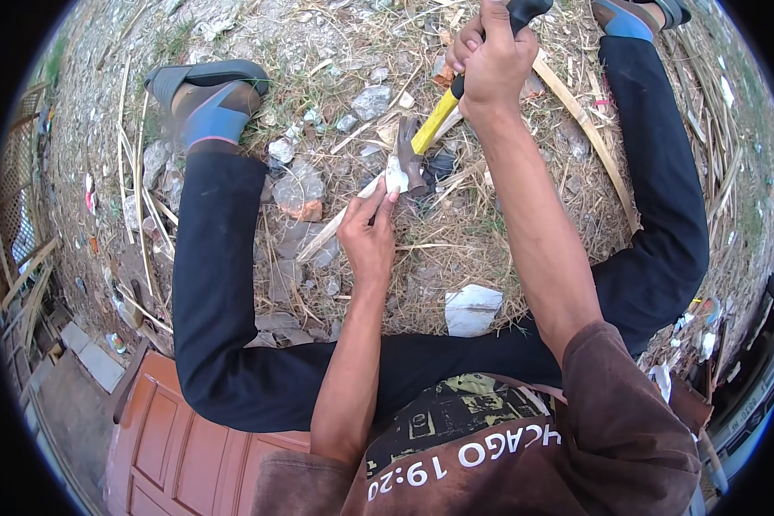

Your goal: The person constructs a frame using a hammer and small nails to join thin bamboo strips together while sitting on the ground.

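My right hand (497,64) is wrapped round the black grip of a claw hammer (439,119) with a yellow shaft, raised to the upper middle. The steel head hangs low, right beside a small white piece (396,175). My left hand (371,230) pinches that piece between thumb and fingers; its kind is hard to make out. Under it a pale wooden strip (324,234) runs slantwise over the ground. A bit of black plastic (441,165) lies just right of the hammer head.
My outstretched legs frame the spot. Grey stones (300,187) and a white slab fragment (473,310) lie among dry grass. A split bamboo strip (592,129) curves by my right leg. Behind me on the left is a reddish-brown panelled door (202,443).
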Available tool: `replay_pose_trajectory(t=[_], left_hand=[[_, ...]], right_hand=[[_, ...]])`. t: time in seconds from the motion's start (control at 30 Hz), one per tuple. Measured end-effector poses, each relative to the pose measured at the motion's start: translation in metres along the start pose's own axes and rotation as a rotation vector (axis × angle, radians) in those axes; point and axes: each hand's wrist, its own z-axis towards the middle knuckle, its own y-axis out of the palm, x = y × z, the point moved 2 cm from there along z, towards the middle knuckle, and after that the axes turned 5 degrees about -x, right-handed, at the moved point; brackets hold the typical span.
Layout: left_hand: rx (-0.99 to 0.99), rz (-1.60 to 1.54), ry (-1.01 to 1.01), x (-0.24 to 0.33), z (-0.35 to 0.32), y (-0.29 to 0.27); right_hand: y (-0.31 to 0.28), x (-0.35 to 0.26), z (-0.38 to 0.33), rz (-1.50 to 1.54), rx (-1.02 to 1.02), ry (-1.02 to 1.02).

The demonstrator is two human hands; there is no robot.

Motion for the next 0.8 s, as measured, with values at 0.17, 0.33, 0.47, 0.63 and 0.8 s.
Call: replay_pose_trajectory(t=[0.17,0.33,0.47,0.63,0.8], left_hand=[[0.037,-0.036,0.03,-0.004,0.001,0.002],[0.06,-0.01,0.02,-0.001,0.002,0.003],[0.039,0.024,0.048,-0.012,-0.011,-0.003],[0.028,-0.031,0.056,-0.011,-0.006,-0.006],[-0.072,0.082,0.091,-0.002,-0.003,-0.006]], right_hand=[[-0.003,0.0,-0.007,0.018,-0.049,-0.087],[0.017,-0.008,-0.032,-0.002,-0.181,-0.317],[0.012,0.0,-0.006,-0.027,-0.05,-0.126],[0.014,-0.008,-0.004,-0.075,0.094,0.15],[0.0,-0.003,0.004,-0.011,0.026,0.19]])
